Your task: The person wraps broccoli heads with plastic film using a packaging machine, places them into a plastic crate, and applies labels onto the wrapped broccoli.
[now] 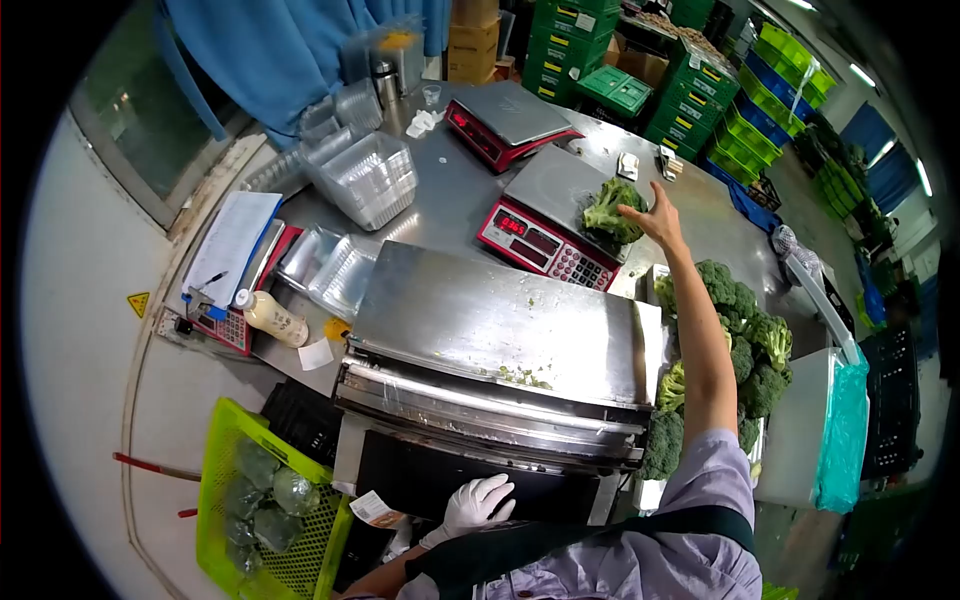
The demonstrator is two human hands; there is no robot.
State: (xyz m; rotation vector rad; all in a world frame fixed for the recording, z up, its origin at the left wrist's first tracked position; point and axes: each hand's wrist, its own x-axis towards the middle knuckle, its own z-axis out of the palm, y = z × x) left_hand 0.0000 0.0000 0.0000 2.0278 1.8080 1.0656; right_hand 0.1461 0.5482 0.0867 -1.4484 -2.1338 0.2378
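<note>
Broccoli head on scale plate, bare right hand at its edge

A single green broccoli head [606, 213] sits on the flat metal plate of a red-fronted digital scale [545, 190], whose red digits are lit. The bare right hand [658, 220] is at the head's right side, fingers spread wide, thumb against the florets; whether it bears any weight cannot be told. The left hand [474, 506], in a white glove, is over the black flat panel [405, 468] at the front of a stainless-steel benchtop machine [490, 325]. Its fingers are parted and slightly bent, with nothing visible in their hold; contact with the panel cannot be confirmed.

Loose green broccoli heads [762, 386] are piled beside the right forearm. A lime-green plastic basket [222, 440], left of the machine, contains film-wrapped green heads [276, 528]. Green scraps [522, 377] lie on the machine's metal top.
</note>
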